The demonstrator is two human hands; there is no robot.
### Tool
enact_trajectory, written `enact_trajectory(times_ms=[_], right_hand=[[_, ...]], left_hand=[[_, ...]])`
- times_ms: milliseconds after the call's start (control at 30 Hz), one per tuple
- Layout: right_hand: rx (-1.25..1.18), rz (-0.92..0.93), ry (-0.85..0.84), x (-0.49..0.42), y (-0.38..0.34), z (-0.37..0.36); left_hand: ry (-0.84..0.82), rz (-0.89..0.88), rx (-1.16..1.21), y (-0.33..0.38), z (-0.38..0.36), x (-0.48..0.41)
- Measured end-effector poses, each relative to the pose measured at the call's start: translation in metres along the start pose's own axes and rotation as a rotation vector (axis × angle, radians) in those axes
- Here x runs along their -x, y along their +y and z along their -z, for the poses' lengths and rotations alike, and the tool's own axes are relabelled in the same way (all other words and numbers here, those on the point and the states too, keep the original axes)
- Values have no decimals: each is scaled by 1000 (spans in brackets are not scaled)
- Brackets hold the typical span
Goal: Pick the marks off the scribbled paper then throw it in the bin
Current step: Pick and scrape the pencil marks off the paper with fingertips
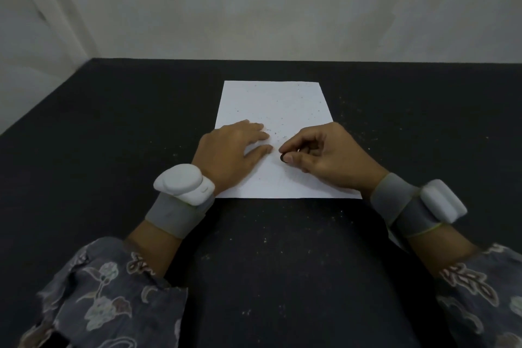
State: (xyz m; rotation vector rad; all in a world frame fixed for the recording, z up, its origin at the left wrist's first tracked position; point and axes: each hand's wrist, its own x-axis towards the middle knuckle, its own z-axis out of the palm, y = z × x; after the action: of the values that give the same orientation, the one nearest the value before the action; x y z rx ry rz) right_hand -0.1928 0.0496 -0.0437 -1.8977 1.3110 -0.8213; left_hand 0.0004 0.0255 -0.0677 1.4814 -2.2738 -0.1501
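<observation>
Floral sleeves [113,291] lead to left hand [228,155] flat on paper [276,104], right hand [324,155] pinching a small dark eraser [282,157].

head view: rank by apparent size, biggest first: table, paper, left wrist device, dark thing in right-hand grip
1. table
2. paper
3. left wrist device, though nearer the camera than the paper
4. small dark object pinched by the right hand

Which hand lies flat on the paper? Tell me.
The left hand: its straight fingers press the paper, while the right hand pinches a small dark object.
</observation>
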Motion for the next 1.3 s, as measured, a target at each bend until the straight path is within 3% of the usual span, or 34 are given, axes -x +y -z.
enact_trajectory(times_ms=[67,167,300,367,500,633,767,900,1067,1233,1300], right_hand=[[89,1,-33,1,-3,2],[209,19,-67,3,-10,3],[233,66,-206,11,-22,-4],[293,74,-187,11,-23,-7],[428,71,-63,6,-21,-4],[454,106,-194,10,-28,-5],[532,110,-77,4,-25,-6],[460,130,-227,11,-33,-11],[546,100,-90,2,-27,-8],[443,74,-246,12,-36,-8],[464,63,-193,7,-31,-5]], left_hand=[[-2,-20,49,0,0,1],[-192,-37,60,1,0,3],[-319,-68,-59,2,-3,5],[-342,-75,-117,3,-4,6],[-355,-72,-173,5,-3,7],[-360,-78,-201,7,-4,8],[-350,-70,-200,6,-5,6],[-362,-78,-212,7,-3,7],[-345,-74,-172,5,-4,5],[-359,-80,-190,6,-3,6],[-358,-80,-196,5,-4,5]])
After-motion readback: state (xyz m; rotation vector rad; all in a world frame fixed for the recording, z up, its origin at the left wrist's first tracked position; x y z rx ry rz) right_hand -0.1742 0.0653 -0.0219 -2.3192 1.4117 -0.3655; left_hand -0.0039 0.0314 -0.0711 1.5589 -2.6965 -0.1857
